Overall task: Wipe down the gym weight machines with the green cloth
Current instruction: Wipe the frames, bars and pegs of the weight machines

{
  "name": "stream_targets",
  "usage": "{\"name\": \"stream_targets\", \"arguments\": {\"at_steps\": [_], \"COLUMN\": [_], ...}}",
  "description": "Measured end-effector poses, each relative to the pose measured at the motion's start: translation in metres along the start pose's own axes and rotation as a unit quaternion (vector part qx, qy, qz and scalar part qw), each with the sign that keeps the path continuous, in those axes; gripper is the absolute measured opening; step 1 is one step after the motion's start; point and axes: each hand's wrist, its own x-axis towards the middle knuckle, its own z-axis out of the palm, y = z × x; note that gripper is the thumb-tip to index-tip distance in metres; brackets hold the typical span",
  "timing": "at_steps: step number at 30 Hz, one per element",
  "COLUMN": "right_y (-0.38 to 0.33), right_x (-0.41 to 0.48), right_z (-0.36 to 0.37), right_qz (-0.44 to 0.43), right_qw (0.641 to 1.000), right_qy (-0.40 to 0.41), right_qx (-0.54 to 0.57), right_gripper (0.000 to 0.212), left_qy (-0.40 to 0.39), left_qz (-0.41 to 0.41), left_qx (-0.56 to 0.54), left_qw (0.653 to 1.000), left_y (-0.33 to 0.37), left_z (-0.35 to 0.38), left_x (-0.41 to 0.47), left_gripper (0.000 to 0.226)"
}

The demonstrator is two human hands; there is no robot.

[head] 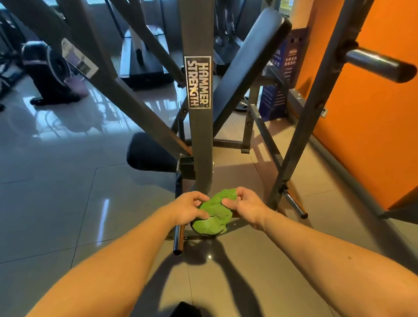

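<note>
The weight machine (309,116) fills the far view. Its grey upright post (203,139) stands straight ahead, long axis vertical, with its foot just beyond the hands. The green cloth (213,217) is bunched up just on the near side of that foot. The left hand (188,207) pinches its left side and the right hand (247,204) its right, fingers curled and clamped into the folds. Both hands are about equally near the post, so either could probably lead the wipe upward.

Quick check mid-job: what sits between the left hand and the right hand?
In the head view, only the bunched green cloth lies between the left hand and the right hand; both hands grip it.
</note>
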Motion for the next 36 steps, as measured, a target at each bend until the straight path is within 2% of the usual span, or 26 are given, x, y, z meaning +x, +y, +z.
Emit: {"name": "stream_targets", "arguments": {"at_steps": [6,10,12,15,19,23,26,30,33,36], "right_y": [-0.031,-0.061,-0.072,-0.078,-0.073,-0.056,-0.049,-0.050,-0.051,-0.050], "right_x": [0.030,0.051,0.064,0.085,0.107,0.124,0.137,0.167,0.198,0.229], "right_z": [-0.012,-0.022,-0.028,-0.036,-0.047,-0.062,-0.073,-0.095,-0.115,-0.135], "right_qz": [-0.022,-0.005,0.004,0.007,0.005,0.013,0.023,0.012,-0.014,-0.018], "right_qw": [0.999,0.999,0.999,0.998,0.988,0.985,0.985,0.953,0.927,0.892], "right_qy": [0.014,-0.016,-0.033,-0.033,0.001,0.015,-0.028,-0.114,-0.148,-0.187], "right_qx": [0.047,0.039,0.013,-0.044,-0.151,-0.174,-0.171,-0.282,-0.343,-0.410], "right_gripper": [0.016,0.029,0.039,0.055,0.061,0.078,0.078,0.076,0.065,0.039], "left_qy": [0.021,-0.016,-0.055,-0.074,-0.044,-0.014,0.008,0.012,0.046,0.114], "left_qz": [0.043,0.034,0.025,0.018,0.025,0.021,0.011,-0.001,-0.028,-0.088], "left_qx": [-0.060,-0.084,-0.096,-0.087,-0.081,-0.120,-0.122,-0.120,-0.123,-0.155], "left_qw": [0.997,0.996,0.994,0.993,0.995,0.992,0.992,0.993,0.991,0.977], "left_y": [0.019,0.033,0.037,0.037,0.028,0.025,0.020,0.033,0.044,0.043], "left_z": [-0.023,-0.037,-0.041,-0.045,-0.038,-0.016,-0.004,0.002,0.009,0.029], "left_x": [0.035,0.060,0.078,0.108,0.149,0.177,0.202,0.220,0.231,0.246], "left_gripper": [0.044,0.040,0.032,0.037,0.037,0.022,0.023,0.026,0.021,0.046]}}
